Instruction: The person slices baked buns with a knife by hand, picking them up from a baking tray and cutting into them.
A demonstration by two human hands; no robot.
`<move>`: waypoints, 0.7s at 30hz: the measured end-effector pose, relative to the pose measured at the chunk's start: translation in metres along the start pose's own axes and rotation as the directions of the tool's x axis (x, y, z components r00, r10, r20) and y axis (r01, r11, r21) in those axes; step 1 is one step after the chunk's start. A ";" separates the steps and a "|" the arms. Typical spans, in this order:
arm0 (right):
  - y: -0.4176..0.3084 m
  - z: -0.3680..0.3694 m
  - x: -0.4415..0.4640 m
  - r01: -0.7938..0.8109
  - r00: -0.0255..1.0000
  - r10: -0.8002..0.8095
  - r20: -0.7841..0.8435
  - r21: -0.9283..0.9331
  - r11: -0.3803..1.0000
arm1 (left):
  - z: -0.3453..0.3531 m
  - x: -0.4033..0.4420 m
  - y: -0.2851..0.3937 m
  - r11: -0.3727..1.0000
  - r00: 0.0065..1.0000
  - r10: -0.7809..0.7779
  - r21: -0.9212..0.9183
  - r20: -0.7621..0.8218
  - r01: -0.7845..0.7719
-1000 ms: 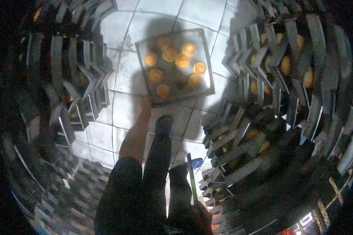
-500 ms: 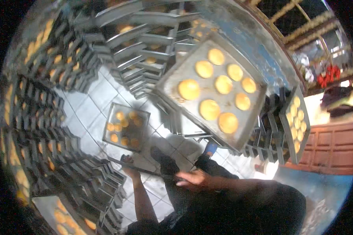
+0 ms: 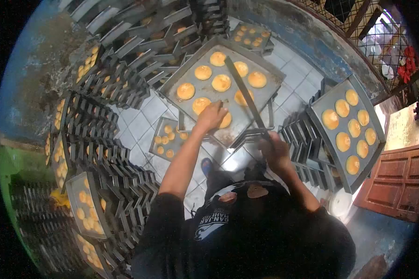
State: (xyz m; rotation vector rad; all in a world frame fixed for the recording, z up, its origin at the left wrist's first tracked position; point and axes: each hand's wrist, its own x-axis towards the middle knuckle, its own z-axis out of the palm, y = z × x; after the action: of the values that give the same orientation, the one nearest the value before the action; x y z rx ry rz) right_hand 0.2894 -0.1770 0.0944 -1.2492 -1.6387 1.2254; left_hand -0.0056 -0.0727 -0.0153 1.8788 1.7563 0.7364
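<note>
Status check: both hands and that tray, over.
Left hand among golden round buns on grey metal tray. Right hand gripping long, dark, flat strip. Strip crosses over tray.

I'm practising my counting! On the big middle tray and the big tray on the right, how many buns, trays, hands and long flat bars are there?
Golden buns: 18 (9 on the middle tray, 9 on the right tray)
Trays: 2
Hands: 2 (left hand, right hand)
Long flat bar: 1
Total: 23
</note>
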 end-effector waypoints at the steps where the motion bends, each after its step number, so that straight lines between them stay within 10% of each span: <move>1: 0.000 -0.013 -0.001 0.018 1.000 -0.018 -0.004 0.006 1.000 | 0.006 0.007 0.006 0.991 0.994 -0.080 0.108 0.069 0.073; 3: -0.001 -0.032 -0.003 -0.185 0.981 0.190 0.038 -0.109 0.977 | 0.001 0.012 0.011 0.974 0.988 -0.084 0.220 0.131 0.053; 7: 0.033 -0.033 -0.025 0.157 0.985 -0.162 -0.055 -0.074 0.985 | -0.008 0.000 0.030 0.905 0.953 -0.134 0.425 0.272 0.006; 11: 0.010 -0.014 -0.017 -0.216 0.976 0.216 0.000 -0.015 0.976 | 0.000 -0.011 0.019 0.962 0.953 -0.198 0.231 0.229 0.144; 12: 0.014 -0.001 -0.012 -0.247 0.968 0.249 -0.010 0.091 0.965 | 0.002 -0.007 0.016 0.914 0.935 -0.272 -0.245 0.226 0.325; 14: 0.027 0.021 0.006 -0.185 0.982 0.190 -0.024 0.120 0.975 | -0.009 0.006 0.027 0.354 0.872 -0.383 -0.824 0.303 0.442; 15: 0.026 0.031 0.014 -0.127 0.991 0.131 -0.020 0.148 0.981 | -0.014 0.014 0.029 0.354 0.878 -0.377 -0.831 0.295 0.430; 17: 0.024 0.050 0.026 -0.085 0.996 0.087 -0.015 0.102 0.991 | -0.026 0.029 0.032 -0.297 0.851 -0.342 -0.905 0.398 0.303; 21: -0.008 0.081 0.041 0.042 0.996 -0.046 -0.076 -0.055 0.998 | -0.047 0.051 0.054 -0.506 0.881 -0.288 -0.840 0.376 0.193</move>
State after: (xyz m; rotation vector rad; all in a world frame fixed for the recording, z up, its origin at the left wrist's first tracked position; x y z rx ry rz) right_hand 0.2016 -0.1588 0.0791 -1.2714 -1.6435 1.0995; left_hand 0.0057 -0.0274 0.0592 -0.0358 0.5858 1.3836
